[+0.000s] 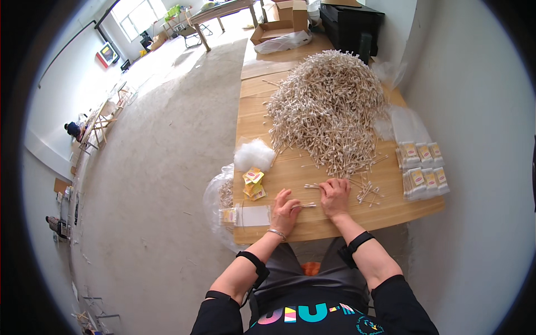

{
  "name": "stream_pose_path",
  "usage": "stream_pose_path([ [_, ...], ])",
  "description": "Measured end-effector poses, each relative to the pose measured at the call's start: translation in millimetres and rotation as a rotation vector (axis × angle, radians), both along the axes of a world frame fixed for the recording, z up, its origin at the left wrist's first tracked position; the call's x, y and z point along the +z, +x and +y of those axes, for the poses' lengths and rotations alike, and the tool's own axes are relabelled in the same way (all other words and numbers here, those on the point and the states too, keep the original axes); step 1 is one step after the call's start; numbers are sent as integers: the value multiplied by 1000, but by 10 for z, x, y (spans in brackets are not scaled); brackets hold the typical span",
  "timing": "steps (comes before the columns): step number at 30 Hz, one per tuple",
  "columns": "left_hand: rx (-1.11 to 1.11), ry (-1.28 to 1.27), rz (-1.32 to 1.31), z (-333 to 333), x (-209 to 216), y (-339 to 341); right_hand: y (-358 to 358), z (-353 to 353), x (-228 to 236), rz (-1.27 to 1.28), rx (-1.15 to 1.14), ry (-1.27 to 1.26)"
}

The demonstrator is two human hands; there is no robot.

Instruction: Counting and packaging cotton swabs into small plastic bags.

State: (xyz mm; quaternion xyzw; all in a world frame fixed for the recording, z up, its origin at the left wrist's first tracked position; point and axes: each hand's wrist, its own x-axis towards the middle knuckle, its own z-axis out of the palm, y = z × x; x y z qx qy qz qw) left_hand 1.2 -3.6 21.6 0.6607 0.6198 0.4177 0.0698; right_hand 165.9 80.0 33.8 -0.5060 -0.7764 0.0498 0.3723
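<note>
At the near edge of the wooden table (385,213), my left hand (283,213) is closed on a few cotton swabs (307,205), whose white tips point right. My right hand (336,199) rests a little farther forward, its fingers pinching a small bunch of swabs (311,186) that sticks out to the left. Beyond both hands rises a large heap of loose cotton swabs (329,111). Some scattered swabs (368,192) lie just right of my right hand. A flat white piece (255,216) is beside my left wrist, and yellow printed cards (254,183) lie behind it.
Filled swab packs (424,181) stand in two rows at the right edge near the wall. A white fluffy bundle (254,154) sits at the left edge, above a clear bag (215,195) hanging there. A cardboard box (282,28) and black bin (352,25) are at the far end.
</note>
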Motion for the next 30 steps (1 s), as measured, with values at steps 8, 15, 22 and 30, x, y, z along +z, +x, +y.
stream_pose_path([
  [8, -12, -99, 39, 22, -6, -28, -483, -227, 15, -39, 193, -103],
  [15, -48, -108, -10, 11, -22, -46, 373, 31, 200, -257, 283, -121],
  [22, -36, -78, -39, 16, -57, -48, 530, 173, 231, -420, 393, -47],
  [30, -28, -59, -55, 15, -44, -21, 267, 212, 161, -352, 456, -139],
])
